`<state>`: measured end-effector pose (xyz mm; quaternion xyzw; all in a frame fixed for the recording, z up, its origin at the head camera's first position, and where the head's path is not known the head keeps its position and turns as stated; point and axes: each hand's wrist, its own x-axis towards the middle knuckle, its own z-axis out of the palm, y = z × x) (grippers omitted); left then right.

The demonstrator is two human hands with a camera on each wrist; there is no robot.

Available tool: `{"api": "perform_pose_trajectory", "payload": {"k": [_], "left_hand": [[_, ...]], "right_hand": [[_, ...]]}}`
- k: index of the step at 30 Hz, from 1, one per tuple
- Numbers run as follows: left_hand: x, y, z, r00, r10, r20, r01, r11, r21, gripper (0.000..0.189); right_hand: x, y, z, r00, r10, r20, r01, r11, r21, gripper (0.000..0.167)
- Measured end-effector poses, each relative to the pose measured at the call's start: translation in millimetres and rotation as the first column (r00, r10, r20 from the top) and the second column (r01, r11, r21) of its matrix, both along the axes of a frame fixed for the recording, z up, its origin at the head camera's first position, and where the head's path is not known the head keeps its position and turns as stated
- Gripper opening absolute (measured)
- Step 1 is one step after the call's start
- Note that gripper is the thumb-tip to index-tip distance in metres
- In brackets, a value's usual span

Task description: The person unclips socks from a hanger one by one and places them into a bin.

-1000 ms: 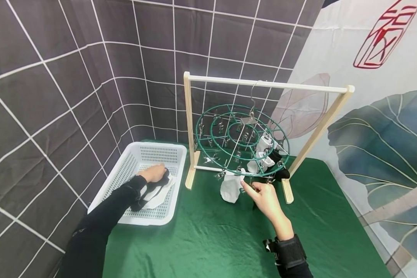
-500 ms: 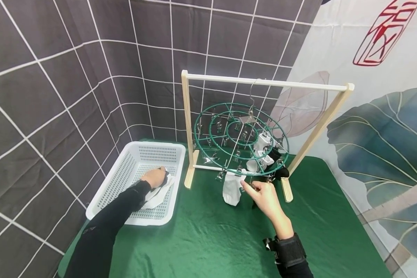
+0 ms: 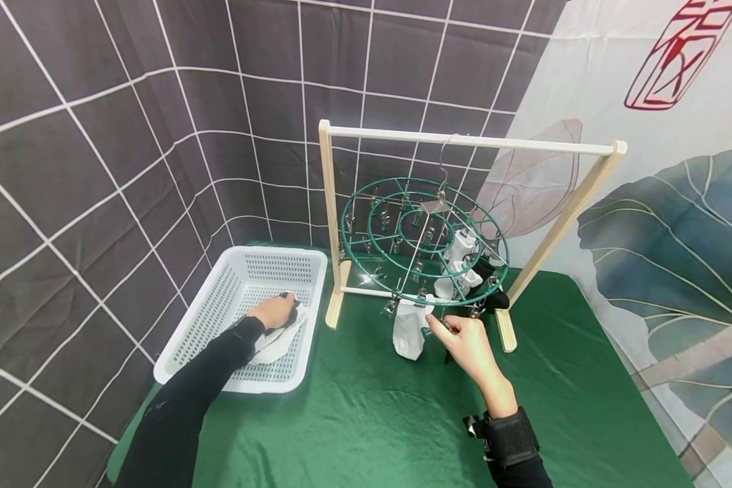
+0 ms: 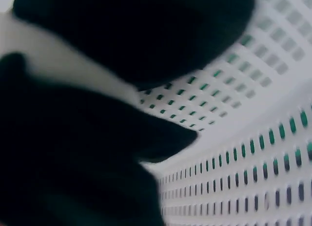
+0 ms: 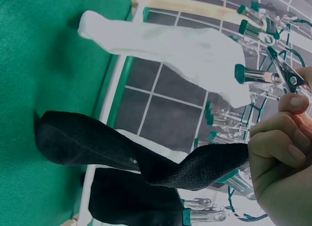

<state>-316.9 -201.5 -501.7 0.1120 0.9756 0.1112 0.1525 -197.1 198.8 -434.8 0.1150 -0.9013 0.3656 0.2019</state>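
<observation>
My left hand (image 3: pixel 272 311) is inside the white basket (image 3: pixel 312 339), fingers curled on a black sock (image 3: pixel 293 313). White fabric (image 3: pixel 285 344) lies under that hand. In the left wrist view, black cloth (image 4: pixel 78 143) fills the near side and hides the fingers. At the front of the round green clip hanger (image 3: pixel 349 254), my right hand (image 3: pixel 468 344) pinches a metal clip (image 5: pixel 291 80) between thumb and finger. Close beside it, a white sock (image 5: pixel 195 50) hangs from a green-tipped clip. A black sock (image 5: pixel 97 138) hangs just past the right hand, its upper end overlapped by the fingers.
A wooden stand (image 3: pixel 331 203) with a white top bar (image 3: pixel 396 135) carries the hanger. More white socks (image 3: pixel 461 247) and black socks (image 3: pixel 495 299) hang at its right side. Green cloth (image 3: pixel 341 434) covers the table, and a dark grid-patterned curtain (image 3: pixel 268 102) rises behind.
My left forearm has shifted slightly right in the basket, and the dark cloth seen beneath it is now mostly covered. The hanging white sock has swung slightly right. My right hand stays at the clip.
</observation>
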Motion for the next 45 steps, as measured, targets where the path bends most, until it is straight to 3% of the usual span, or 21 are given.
{"api": "perform_pose_trajectory", "payload": {"k": [3, 6, 8, 10, 11, 12, 13, 14, 16, 18, 19, 21, 23, 25, 28, 30, 33, 37, 41, 43, 45], "left_hand": [[0.5, -0.6, 16.1, 0.999, -0.053, 0.003, 0.053, 0.999, -0.008, 0.036], [1.9, 4.1, 35.9, 0.986, -0.088, -0.141, 0.087, 0.996, -0.013, 0.03], [2.9, 11.4, 49.2, 0.951, -0.072, -0.3, 0.084, 0.996, 0.029, 0.029], [4.6, 21.8, 61.9, 0.887, -0.026, -0.461, 0.089, 0.989, 0.116, 0.028], [6.6, 28.7, 68.5, 0.848, 0.009, -0.53, 0.102, 0.979, 0.179, 0.027], [9.3, 36.4, 74.4, 0.798, 0.045, -0.6, 0.127, 0.962, 0.241, 0.026], [12.3, 44.6, 79.4, 0.738, 0.077, -0.67, 0.175, 0.938, 0.3, 0.024], [16.2, 52.8, 84.1, 0.673, 0.101, -0.733, 0.239, 0.908, 0.344, 0.022], [25.2, 70.6, 93.5, 0.525, 0.135, -0.84, 0.392, 0.838, 0.38, 0.016], [32.8, 88.3, 99.3, 0.369, 0.147, -0.918, 0.538, 0.771, 0.34, 0.014], [36.6, 96.9, 101.9, 0.306, 0.141, -0.941, 0.597, 0.742, 0.305, 0.014], [44.6, 113.7, 106.8, 0.226, 0.112, -0.968, 0.679, 0.694, 0.238, 0.017], [52.5, 129.1, 110.2, 0.181, 0.057, -0.982, 0.72, 0.672, 0.172, 0.019], [61.0, 142.0, 113.0, 0.175, -0.014, -0.985, 0.73, 0.673, 0.12, 0.021], [69.8, 155.7, 114.0, 0.208, -0.108, -0.972, 0.714, 0.696, 0.075, 0.02], [72.8, 161.1, 113.7, 0.253, -0.148, -0.956, 0.696, 0.714, 0.073, 0.02], [73.8, 164.8, 113.3, 0.333, -0.17, -0.927, 0.672, 0.733, 0.107, 0.018], [72.1, 165.8, 111.3, 0.424, -0.161, -0.891, 0.654, 0.735, 0.178, 0.017], [71.7, 165.9, 110.4, 0.471, -0.155, -0.869, 0.658, 0.718, 0.228, 0.019], [72.3, 166.6, 110.9, 0.48, -0.159, -0.863, 0.664, 0.709, 0.238, 0.02], [73.0, 167.4, 111.4, 0.485, -0.164, -0.859, 0.669, 0.702, 0.245, 0.02]], "right_hand": [[0.2, 0, -0.2, 1.0, 0.0, 0.007, 0.0, 1.0, 0.007, 0.059], [0.5, 0, -0.4, 1.0, -0.002, 0.016, 0.002, 1.0, 0.008, 0.059], [0.8, 0, -0.7, 1.0, -0.004, 0.02, 0.003, 1.0, 0.01, 0.059], [1.2, 0, -0.3, 1.0, -0.001, 0.024, 0.001, 1.0, 0.01, 0.059], [1.5, 0, 0.1, 1.0, 0.001, 0.025, -0.001, 1.0, 0.009, 0.059], [1.7, -1, 0.5, 1.0, 0.004, 0.025, -0.004, 1.0, 0.01, 0.059], [1.8, -1, 0.6, 1.0, 0.005, 0.026, -0.006, 1.0, 0.011, 0.059], [2.0, -2, 1.3, 1.0, 0.009, 0.026, -0.009, 1.0, 0.011, 0.059], [2.8, -3, 2.2, 0.999, 0.015, 0.028, -0.016, 1.0, 0.008, 0.059], [2.9, -3, 2.0, 0.999, 0.018, 0.033, -0.018, 1.0, 0.008, 0.059], [2.8, -3, 1.7, 0.999, 0.017, 0.037, -0.018, 1.0, 0.008, 0.059], [2.8, -3, 1.6, 0.999, 0.022, 0.043, -0.022, 1.0, 0.002, 0.058], [2.6, -3, 1.2, 0.999, 0.033, 0.043, -0.033, 0.999, -0.003, 0.057], [2.5, -4, 1.3, 0.998, 0.051, 0.035, -0.051, 0.999, -0.008, 0.056], [2.8, -4, 1.7, 0.996, 0.087, 0.004, -0.087, 0.996, -0.019, 0.055], [3.1, -3, 2.0, 0.994, 0.107, -0.011, -0.107, 0.994, -0.022, 0.055], [2.8, -2, 2.2, 0.991, 0.134, 0.002, -0.134, 0.991, -0.015, 0.054], [1.3, 0, 4.4, 0.982, 0.13, 0.14, -0.139, 0.989, 0.055, 0.031], [-9.7, 1, 4.1, 0.99, 0.067, 0.122, -0.087, 0.982, 0.166, 0.006], [-16.6, 0, 3.4, 0.997, 0.039, 0.066, -0.05, 0.985, 0.167, 0.016], [-22.6, -3, 5.5, 0.997, 0.038, 0.062, -0.046, 0.992, 0.12, 0.029]]}}
